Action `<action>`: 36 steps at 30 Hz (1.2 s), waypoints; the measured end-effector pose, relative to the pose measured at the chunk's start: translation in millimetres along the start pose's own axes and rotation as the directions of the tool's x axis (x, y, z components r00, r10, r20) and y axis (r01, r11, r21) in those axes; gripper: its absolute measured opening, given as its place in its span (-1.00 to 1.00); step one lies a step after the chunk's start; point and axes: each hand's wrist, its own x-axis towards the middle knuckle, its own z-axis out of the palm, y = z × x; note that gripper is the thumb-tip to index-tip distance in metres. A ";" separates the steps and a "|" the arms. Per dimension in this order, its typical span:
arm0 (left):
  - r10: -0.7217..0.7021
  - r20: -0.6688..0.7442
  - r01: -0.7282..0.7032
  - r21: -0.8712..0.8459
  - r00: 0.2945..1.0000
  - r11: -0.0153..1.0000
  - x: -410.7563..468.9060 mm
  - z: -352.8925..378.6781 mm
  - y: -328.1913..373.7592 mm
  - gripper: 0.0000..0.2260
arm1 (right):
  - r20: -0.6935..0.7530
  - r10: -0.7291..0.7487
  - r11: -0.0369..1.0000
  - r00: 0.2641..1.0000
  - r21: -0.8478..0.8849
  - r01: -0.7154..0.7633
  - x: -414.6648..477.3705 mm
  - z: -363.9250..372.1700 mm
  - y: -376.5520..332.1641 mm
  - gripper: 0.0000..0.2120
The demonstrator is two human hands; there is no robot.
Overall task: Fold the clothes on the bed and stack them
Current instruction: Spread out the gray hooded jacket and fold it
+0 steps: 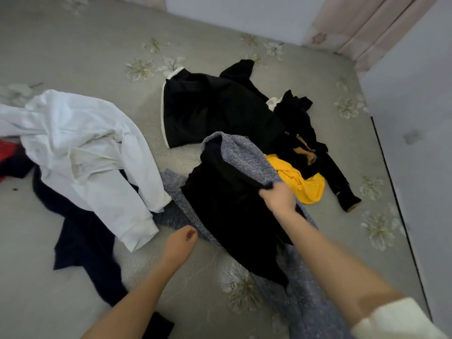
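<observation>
At the far left edge I am seeing a red cloth [6,148] peeking out from under a crumpled white sweatshirt [85,148]. The sweatshirt is lying partly over a dark navy garment [83,241] that is spreading toward me.

My left hand [181,241] is hovering low over the sheet with its fingers loosely curled, grasping nothing. Its fingertips are sitting just beside the hem of the speckled grey jacket [244,152], though the blur is keeping me from telling whether they are touching it. The jacket is lying in the middle of the bed [73,57] with its black lining turned outward.

My right hand [277,196] is clenching the jacket's edge, pinching black and grey cloth together and lifting it off the sheet.

Beyond the jacket, a folded black garment [215,111] with white trim is lying flat. To the right, a yellow garment [300,184] is bunching against a black long-sleeved top [327,167].

The bed is wearing a grey sheet with pale flowers. A white wall [415,118] is running along its right side, and a pink curtain [367,25] is hanging in the far corner.
</observation>
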 end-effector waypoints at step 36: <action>-0.137 0.221 -0.045 0.663 0.966 0.747 127.5 84.3 59.5 -0.41 | 0.529 -0.169 0.842 0.831 -0.361 0.401 118.5 63.9 93.9 -0.38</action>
